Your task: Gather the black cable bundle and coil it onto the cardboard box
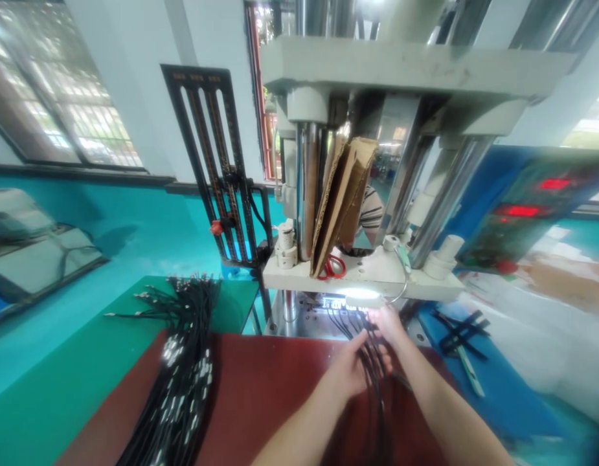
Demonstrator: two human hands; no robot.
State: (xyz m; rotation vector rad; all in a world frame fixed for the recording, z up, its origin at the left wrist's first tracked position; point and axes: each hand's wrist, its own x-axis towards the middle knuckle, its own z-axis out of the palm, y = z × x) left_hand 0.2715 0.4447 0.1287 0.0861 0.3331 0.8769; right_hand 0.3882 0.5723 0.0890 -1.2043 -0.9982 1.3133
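Left hand: our left hand (pixel 350 369) sits over the red mat, fingers curled round a small bunch of black cables (pixel 374 375), gathering them so they run as one strand toward the machine.
Right hand: our right hand (pixel 389 323) reaches further in, just under the lit slot; its fingers look pinched on the cable ends, though glare hides how tightly they close.
Cables in hand: they trail back between our forearms across the mat and fan out at the front, their tips at the lit opening (pixel 350 301), which seems why one hand bundles while the other guides.
Red mat: the mat (pixel 270 382) lies on the green bench top and gives a flat bed for the wires.
Spare bundle: a thick pile of cables (pixel 182 369) with metal ends lies to the left, well apart from our hands but within reach.
Machine: the press (pixel 377 84) stands on shiny columns behind the bench; folded cardboard (pixel 340 194) is wedged between them and red scissors (pixel 333 267) rest on its white ledge.
Right side: black strips (pixel 462 333) lie on the blue surface.
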